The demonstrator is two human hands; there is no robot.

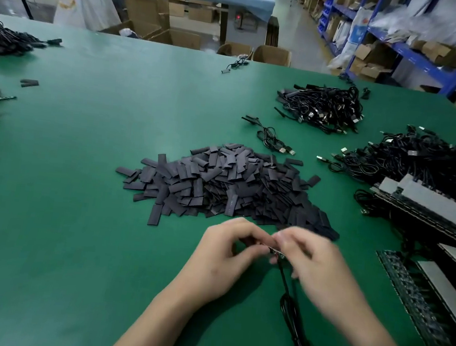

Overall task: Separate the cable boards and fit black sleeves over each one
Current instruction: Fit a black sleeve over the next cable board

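Low in the middle of the green table, my left hand (229, 251) and my right hand (314, 263) meet, fingers curled. Between them they pinch a small cable board (274, 250), mostly hidden by the fingers. A black sleeve (247, 241) shows dimly under my left fingertips. The board's black cable (296, 323) trails down toward me in a bundled loop. Just beyond my hands lies a big heap of flat black sleeves (225, 184). My right hand is blurred.
Panels of joined cable boards (429, 213) with cables lie at the right, another panel (417, 297) nearer me. Heaps of black USB cables (324, 107) sit at the far right, a loose cable (273, 138) behind the sleeves, more bundles (0, 38) at the far left.
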